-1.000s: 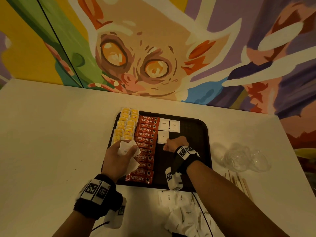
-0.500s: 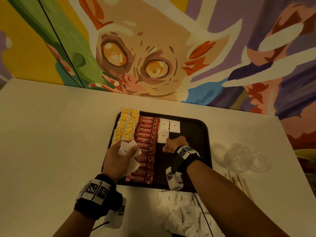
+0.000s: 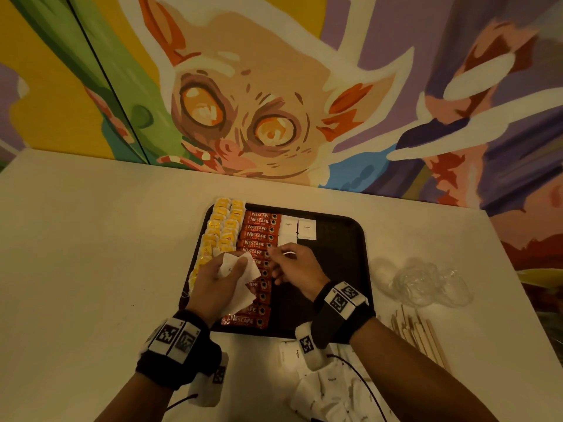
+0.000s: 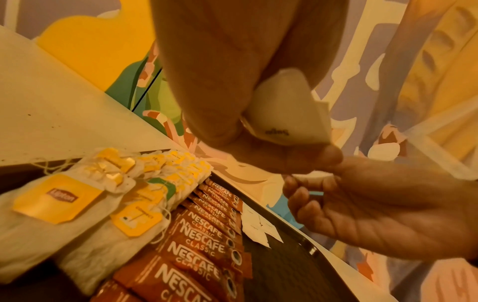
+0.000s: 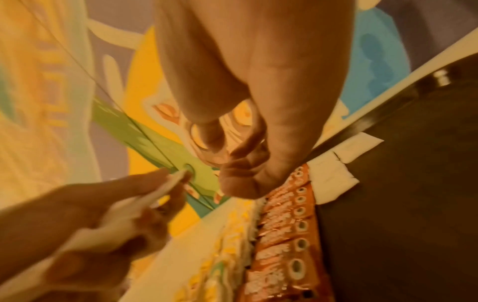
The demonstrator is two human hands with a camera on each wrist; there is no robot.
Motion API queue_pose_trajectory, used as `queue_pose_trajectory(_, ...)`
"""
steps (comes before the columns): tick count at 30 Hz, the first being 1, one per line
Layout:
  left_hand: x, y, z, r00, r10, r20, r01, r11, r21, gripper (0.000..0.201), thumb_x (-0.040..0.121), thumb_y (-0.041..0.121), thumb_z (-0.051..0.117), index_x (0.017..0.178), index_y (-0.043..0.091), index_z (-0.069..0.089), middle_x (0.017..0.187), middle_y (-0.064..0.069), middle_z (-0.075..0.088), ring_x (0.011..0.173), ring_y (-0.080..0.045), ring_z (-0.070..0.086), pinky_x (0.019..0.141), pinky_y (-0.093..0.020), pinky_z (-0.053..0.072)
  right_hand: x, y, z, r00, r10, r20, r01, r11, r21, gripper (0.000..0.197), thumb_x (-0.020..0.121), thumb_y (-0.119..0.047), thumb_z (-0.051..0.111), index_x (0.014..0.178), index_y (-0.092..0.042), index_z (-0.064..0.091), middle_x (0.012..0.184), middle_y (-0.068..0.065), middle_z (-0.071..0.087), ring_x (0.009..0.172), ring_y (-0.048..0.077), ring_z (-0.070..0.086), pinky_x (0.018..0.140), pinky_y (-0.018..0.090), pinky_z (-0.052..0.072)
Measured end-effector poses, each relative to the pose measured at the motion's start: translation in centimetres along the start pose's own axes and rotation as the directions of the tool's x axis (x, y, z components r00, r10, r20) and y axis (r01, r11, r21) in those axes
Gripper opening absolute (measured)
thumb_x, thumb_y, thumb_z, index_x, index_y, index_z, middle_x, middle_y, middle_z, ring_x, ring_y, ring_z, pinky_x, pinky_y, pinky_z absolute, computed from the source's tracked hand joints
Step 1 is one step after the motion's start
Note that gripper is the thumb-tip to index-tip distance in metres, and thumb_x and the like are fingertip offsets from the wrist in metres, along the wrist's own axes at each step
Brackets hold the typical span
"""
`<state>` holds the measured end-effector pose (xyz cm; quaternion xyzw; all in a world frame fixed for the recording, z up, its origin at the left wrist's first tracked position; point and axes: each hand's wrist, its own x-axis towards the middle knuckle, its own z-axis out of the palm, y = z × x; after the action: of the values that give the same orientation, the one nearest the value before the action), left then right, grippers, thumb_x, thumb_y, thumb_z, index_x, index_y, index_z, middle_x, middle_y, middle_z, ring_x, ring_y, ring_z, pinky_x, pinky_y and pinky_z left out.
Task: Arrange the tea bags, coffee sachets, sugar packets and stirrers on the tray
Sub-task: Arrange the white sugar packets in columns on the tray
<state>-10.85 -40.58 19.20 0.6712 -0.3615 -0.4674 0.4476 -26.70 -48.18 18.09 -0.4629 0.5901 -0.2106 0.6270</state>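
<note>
— Over the middle of the tray, what is the left hand holding?

— A small stack of white sugar packets, thumb clamping them against the curled fingers; the wrist view is showing one printed "Sugar". The right hand is reaching across from just beside it, fingers loosely bent, fingertips close to the stack's edge. Whether it is already pinching a packet, the pictures are not making clear.

— Which way is the stack lying from that hand?

— To its left and level with it, so the right hand is the nearer one to draw from and to carry toward the laid sugar packets, which are sitting farther back on the tray, beyond both hands.

— And what is the tray carrying?

— Tea bags are filling the left column, coffee sachets running front to back beside them, three sugar packets starting the next column; the right side is showing bare.

— Off the tray?

— Loose sugar packets are lying at the near edge, stirrers to the right near crumpled clear plastic
</note>
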Motion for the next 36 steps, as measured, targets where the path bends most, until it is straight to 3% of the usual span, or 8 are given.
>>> queue_pose_trajectory(5,-0.7,0.8,0.6,0.997,0.048,0.057,-0.047,0.999,-0.018,0.012,0.097,0.022,0.054,0.1,0.027,0.064,0.092,0.013,0.065,0.076,0.005,0.062,0.058,-0.011,0.045,-2.2,-0.2,0.9,0.981,-0.086,0.172,0.088,0.996,-0.003,0.026,0.089,-0.028,0.069,0.112,-0.014,0.068,0.101,0.008,0.07,0.078,0.019,0.068,0.083,0.042,0.059)
queue_pose_trajectory(8,-1.0,0.8,0.7,0.997,0.06,0.057,-0.058,0.998,-0.037,0.013,0.097,0.02,0.054,0.098,0.028,0.065,0.094,0.011,0.066,0.082,0.0,0.062,0.063,-0.015,0.046,-2.9,0.2,0.9,0.98,-0.109,0.166,0.104,0.994,0.038,0.028,0.089,-0.017,0.07,0.115,-0.006,0.067,0.101,0.01,0.069,0.074,0.013,0.068,0.081,0.039,0.059)
queue_pose_trajectory(12,-1.6,0.6,0.6,0.995,0.067,0.069,-0.067,0.998,0.001,0.013,0.097,0.02,0.054,0.099,0.027,0.065,0.094,0.012,0.065,0.086,-0.004,0.06,0.066,-0.02,0.046,-3.7,0.8,0.9,0.986,-0.1,0.132,0.092,0.994,0.063,0.026,0.09,-0.012,0.068,0.114,-0.004,0.068,0.107,0.016,0.07,0.079,0.02,0.068,0.083,0.045,0.059)
queue_pose_trajectory(16,-2.0,0.1,0.5,0.998,0.019,0.06,-0.016,0.998,-0.054,0.014,0.097,0.021,0.053,0.102,0.02,0.067,0.097,0.005,0.067,0.09,-0.014,0.063,0.067,-0.026,0.049,-4.3,1.2,0.3,0.995,-0.063,0.082,0.054,0.992,0.11,0.019,0.095,-0.01,0.061,0.112,-0.004,0.064,0.106,0.012,0.067,0.072,0.012,0.065,0.065,0.026,0.056)
queue_pose_trajectory(21,-2.3,-0.4,0.2,0.999,-0.018,0.051,0.02,0.999,-0.04,0.013,0.096,0.021,0.056,0.101,0.02,0.067,0.102,0.004,0.065,0.093,-0.015,0.061,0.069,-0.029,0.049,-5.0,2.0,-0.9,0.999,-0.048,0.023,0.042,0.981,0.192,0.021,0.097,-0.007,0.056,0.116,0.001,0.059,0.115,0.016,0.065,0.075,0.013,0.064,0.067,0.024,0.055)
queue_pose_trajectory(26,-2.7,-0.1,0.3,0.996,0.026,0.081,-0.03,0.999,0.044,0.004,0.089,0.021,0.067,0.092,0.022,0.068,0.088,0.008,0.07,0.076,-0.006,0.067,0.063,-0.024,0.05,-5.7,2.5,-1.2,0.998,-0.064,-0.004,0.063,0.968,0.242,0.017,0.096,-0.006,0.057,0.111,0.001,0.059,0.114,0.018,0.064,0.076,0.015,0.065,0.069,0.026,0.056)
queue_pose_trajectory(31,-3.2,0.5,0.4,0.993,0.004,0.12,-0.017,0.994,0.105,0.003,0.086,0.02,0.07,0.086,0.019,0.067,0.081,0.001,0.071,0.059,-0.009,0.067,0.046,-0.018,0.05,-6.5,2.6,-0.9,0.993,-0.094,-0.073,0.111,0.956,0.273,0.01,0.096,-0.009,0.057,0.103,-0.011,0.065,0.11,0.012,0.067,0.081,0.016,0.063,0.071,0.025,0.055)
queue_pose_trajectory(36,-3.7,0.8,0.6,0.987,-0.055,0.148,0.04,0.994,0.105,0.005,0.088,0.024,0.068,0.085,0.023,0.065,0.083,0.004,0.068,0.067,-0.015,0.068,0.048,-0.026,0.051,-6.7,2.2,-1.6,0.961,-0.215,-0.175,0.21,0.977,-0.043,0.008,0.095,-0.016,0.061,0.097,-0.019,0.068,0.102,-0.006,0.067,0.092,0.014,0.066,0.07,0.021,0.056)
